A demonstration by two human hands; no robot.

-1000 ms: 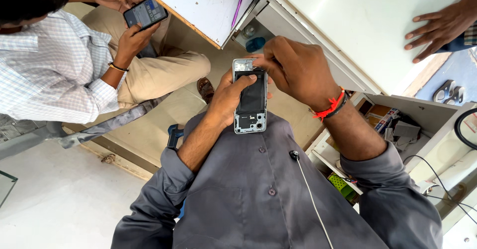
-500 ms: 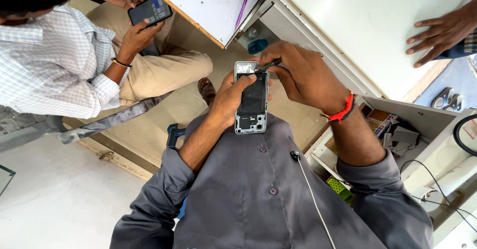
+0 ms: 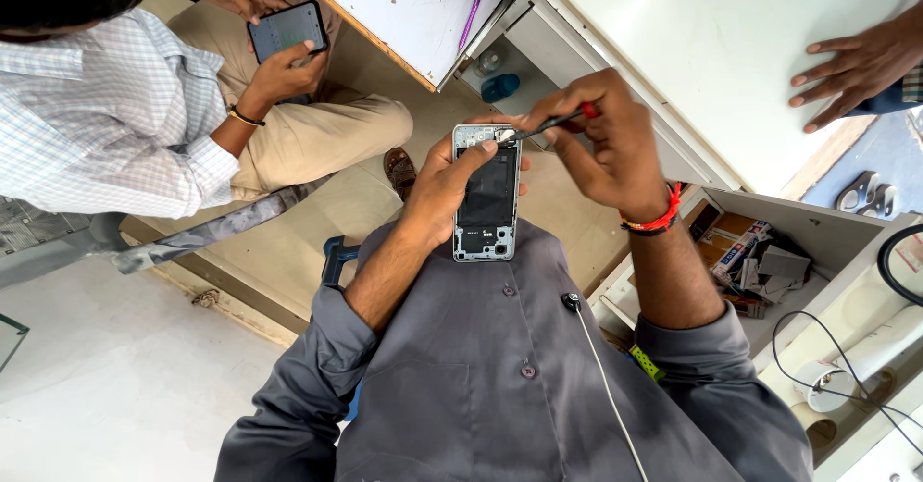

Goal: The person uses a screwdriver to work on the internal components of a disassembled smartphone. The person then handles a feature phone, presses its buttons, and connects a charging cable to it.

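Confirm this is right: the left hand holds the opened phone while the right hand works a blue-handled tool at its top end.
Not quite. The head view shows the tool in the right hand has a red handle, not blue. The left hand does hold the opened phone.

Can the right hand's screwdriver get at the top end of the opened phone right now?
Probably yes. The right hand holds the screwdriver with its tip already at the phone's top edge; the left hand grips only the side, leaving that end uncovered.
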